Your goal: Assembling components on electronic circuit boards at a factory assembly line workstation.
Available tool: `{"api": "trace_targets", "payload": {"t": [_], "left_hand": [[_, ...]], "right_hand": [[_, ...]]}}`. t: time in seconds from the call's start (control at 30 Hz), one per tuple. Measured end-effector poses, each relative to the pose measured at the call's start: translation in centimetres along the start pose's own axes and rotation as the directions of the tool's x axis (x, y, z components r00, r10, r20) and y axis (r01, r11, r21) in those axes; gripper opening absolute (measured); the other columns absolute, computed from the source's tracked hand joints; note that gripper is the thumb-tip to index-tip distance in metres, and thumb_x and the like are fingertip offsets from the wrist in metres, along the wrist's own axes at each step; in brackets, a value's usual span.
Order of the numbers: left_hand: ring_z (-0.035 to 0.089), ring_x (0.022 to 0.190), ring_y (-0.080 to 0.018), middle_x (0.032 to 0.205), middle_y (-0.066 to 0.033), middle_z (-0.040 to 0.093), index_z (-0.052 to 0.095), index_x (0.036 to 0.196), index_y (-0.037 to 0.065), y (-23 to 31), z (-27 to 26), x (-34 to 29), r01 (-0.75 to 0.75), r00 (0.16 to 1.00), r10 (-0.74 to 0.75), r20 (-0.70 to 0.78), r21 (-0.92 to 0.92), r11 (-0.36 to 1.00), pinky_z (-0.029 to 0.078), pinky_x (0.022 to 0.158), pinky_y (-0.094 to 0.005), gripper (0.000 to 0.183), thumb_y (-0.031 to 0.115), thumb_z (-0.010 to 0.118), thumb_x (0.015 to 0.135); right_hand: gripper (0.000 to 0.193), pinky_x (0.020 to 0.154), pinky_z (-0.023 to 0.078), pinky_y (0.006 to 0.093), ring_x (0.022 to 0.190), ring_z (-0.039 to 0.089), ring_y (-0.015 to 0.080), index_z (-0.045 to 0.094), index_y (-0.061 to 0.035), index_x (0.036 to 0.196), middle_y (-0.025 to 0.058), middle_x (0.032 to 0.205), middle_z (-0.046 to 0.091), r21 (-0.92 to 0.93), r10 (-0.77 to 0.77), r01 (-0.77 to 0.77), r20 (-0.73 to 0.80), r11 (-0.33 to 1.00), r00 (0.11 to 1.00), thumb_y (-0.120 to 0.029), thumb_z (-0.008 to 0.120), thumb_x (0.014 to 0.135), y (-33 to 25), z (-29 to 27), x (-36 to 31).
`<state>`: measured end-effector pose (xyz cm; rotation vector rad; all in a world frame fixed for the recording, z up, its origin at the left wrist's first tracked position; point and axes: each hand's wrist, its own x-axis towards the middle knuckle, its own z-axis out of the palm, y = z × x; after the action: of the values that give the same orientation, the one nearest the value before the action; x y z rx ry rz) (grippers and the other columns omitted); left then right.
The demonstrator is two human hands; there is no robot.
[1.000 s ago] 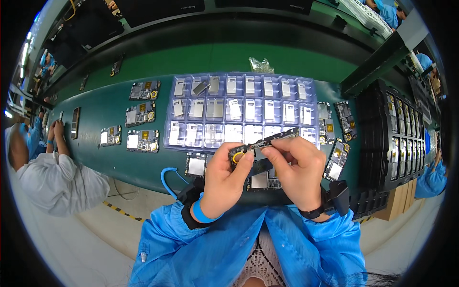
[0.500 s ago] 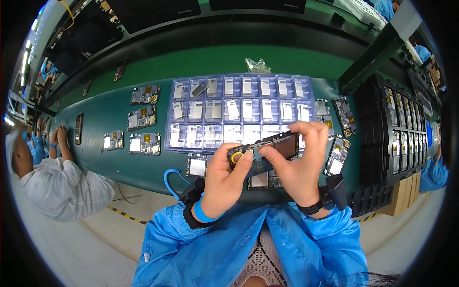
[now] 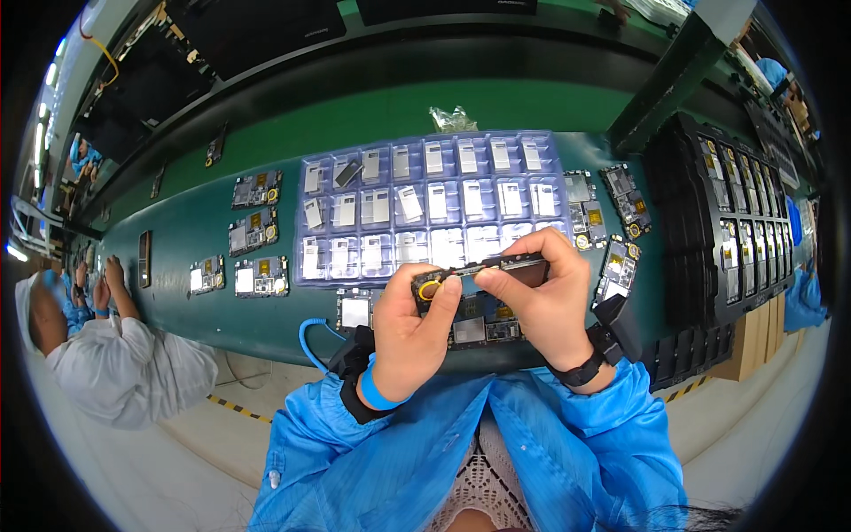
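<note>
Between my two hands is a dark phone assembly with a circuit board point(image 3: 472, 267), held on edge above the bench; a yellow ring shows at its left end. My left hand point(image 3: 411, 330) grips that end, thumb on the near side. Around the other end the fingers of my right hand point(image 3: 545, 297) are closed, its thumb pressing near the middle. Just beyond lies a clear bluish compartment tray point(image 3: 330, 281) of silvery rectangular plates point(image 3: 437, 202). Below and beside my hands rest other phone boards point(image 3: 469, 332), partly hidden by them.
More phone boards lie left point(image 3: 261, 277) and right point(image 3: 618, 271) of the tray on the green bench point(image 3: 168, 244). Stacked black trays point(image 3: 687, 208) stand at the right, near a green post point(image 3: 665, 84). A blue coiled cord point(image 3: 306, 335) hangs by my left wrist. A co-worker point(image 3: 128, 355) sits far left.
The phone assembly has tipped so less of its dark face shows, and my right fingers have come down closer round its end. My view has shifted slightly; the bench items appear farther left.
</note>
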<state>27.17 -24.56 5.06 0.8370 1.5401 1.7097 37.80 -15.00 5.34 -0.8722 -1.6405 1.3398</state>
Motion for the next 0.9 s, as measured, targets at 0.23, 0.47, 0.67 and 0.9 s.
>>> {"api": "trace_targets", "payload": {"t": [0.23, 0.47, 0.67, 0.9], "left_hand": [[0.045, 0.069, -0.0041, 0.077, 0.0001, 0.053, 0.05, 0.092, 0.0, -0.2, 0.9, 1.3, 0.104, 0.992, -0.109, 0.058, 0.071, 0.992, 0.039, 0.06, -0.0201, 0.014, 0.012, 0.054, 0.086], [0.052, 0.08, -0.0082, 0.09, -0.0056, 0.057, 0.049, 0.098, -0.002, 0.4, 3.0, 2.6, 0.3, 0.936, -0.247, 0.25, -0.198, 0.933, 0.043, 0.071, -0.0226, 0.015, 0.006, 0.052, 0.086], [0.052, 0.078, -0.0077, 0.089, -0.0048, 0.057, 0.048, 0.098, -0.002, 0.4, 5.3, 2.8, 0.237, 0.941, -0.195, 0.276, -0.126, 0.963, 0.044, 0.07, -0.0225, 0.016, 0.004, 0.053, 0.084], [0.049, 0.073, -0.007, 0.082, -0.0018, 0.055, 0.05, 0.093, -0.001, -0.6, 9.0, 2.6, 0.106, 0.949, -0.123, 0.29, 0.076, 0.991, 0.041, 0.065, -0.0212, 0.016, 0.009, 0.057, 0.083]], "right_hand": [[0.024, 0.055, 0.045, 0.0267, 0.062, 0.055, 0.0142, 0.057, -0.001, 0.075, 0.0067, 0.069, 0.053, -0.236, -0.037, 0.042, 0.024, 0.971, 0.999, -0.014, 0.073, 0.063, 0.1, -1.8, 0.8], [0.023, 0.054, 0.046, 0.0232, 0.062, 0.06, 0.0125, 0.057, 0.0014, 0.084, 0.0087, 0.078, 0.058, -0.024, 0.196, -0.195, 0.074, 0.981, 0.978, -0.009, 0.07, 0.068, 0.7, -5.0, 1.0], [0.025, 0.055, 0.047, 0.0236, 0.063, 0.061, 0.0142, 0.055, 0.0037, 0.085, 0.0099, 0.08, 0.057, -0.069, 0.071, -0.068, 0.04, 0.995, 0.997, -0.006, 0.069, 0.067, 1.2, -7.1, 0.7], [0.03, 0.059, 0.048, 0.022, 0.071, 0.059, 0.0106, 0.052, -0.0001, 0.096, 0.0065, 0.093, 0.05, 0.077, 0.072, -0.069, -0.037, 0.995, 0.997, -0.005, 0.069, 0.071, 1.5, -10.9, -0.7]]}}
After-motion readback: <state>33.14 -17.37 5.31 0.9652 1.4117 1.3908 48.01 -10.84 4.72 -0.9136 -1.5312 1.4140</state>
